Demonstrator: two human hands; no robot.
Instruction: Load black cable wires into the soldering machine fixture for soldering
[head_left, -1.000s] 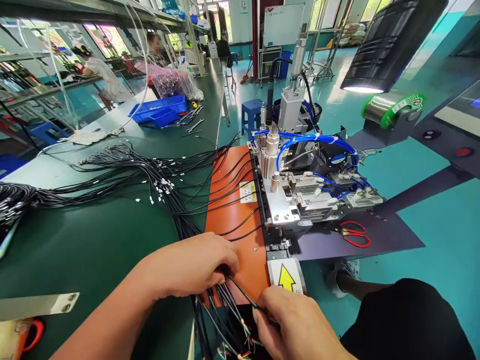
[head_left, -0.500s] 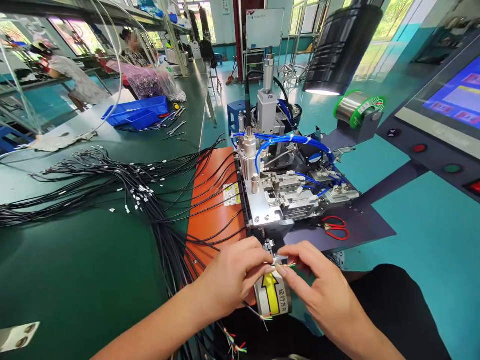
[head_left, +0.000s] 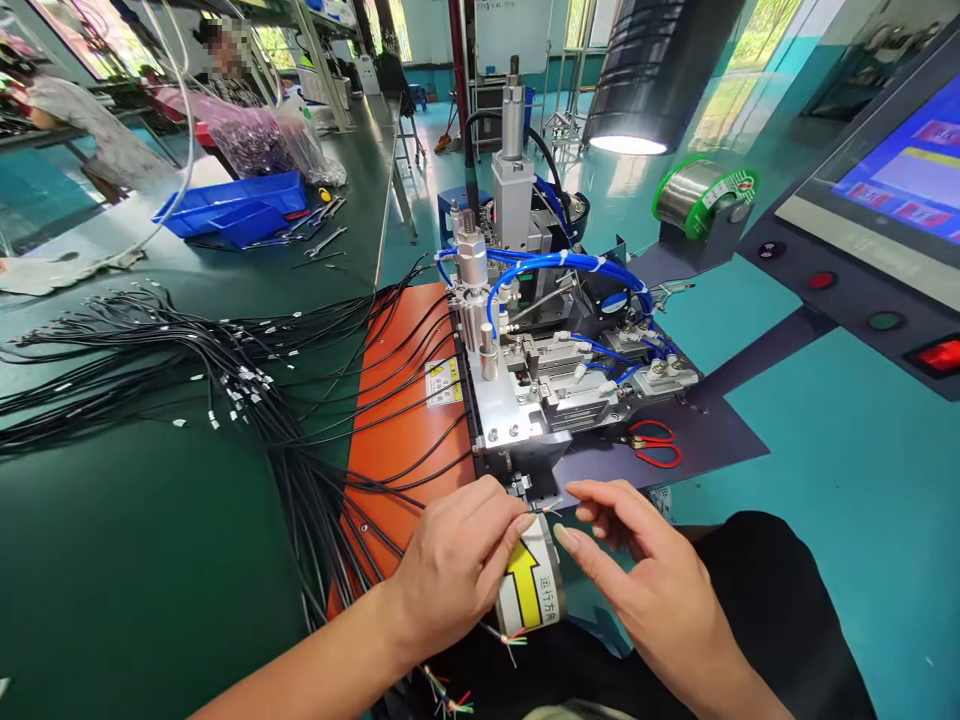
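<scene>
My left hand [head_left: 466, 560] pinches a black cable close to its stripped end. Thin coloured wires [head_left: 552, 508] stick out to the right past the fingertips. My right hand [head_left: 637, 570] is just right of those wires, its thumb and fingers apart with nothing between them. Below the fingers is a round metal part with a yellow arrow label [head_left: 529, 590]. More stripped cable ends [head_left: 513, 638] with coloured wires hang beneath my left hand. A thick bundle of black cables [head_left: 300, 510] runs along the left, many ends bearing white tags.
Ahead stands a machine [head_left: 540, 380] with metal cylinders and blue hoses, beside an orange panel [head_left: 401, 400]. Red-handled scissors [head_left: 654, 445] lie on its base. A solder spool [head_left: 701, 198], a black lamp [head_left: 637, 80] and a control screen [head_left: 907, 180] are right. Blue bins [head_left: 232, 205] sit on the green table [head_left: 150, 530].
My right hand has let go of the wires and moved slightly right, its fingers opening. My left hand keeps its pinch on the cable. The view has shifted a little.
</scene>
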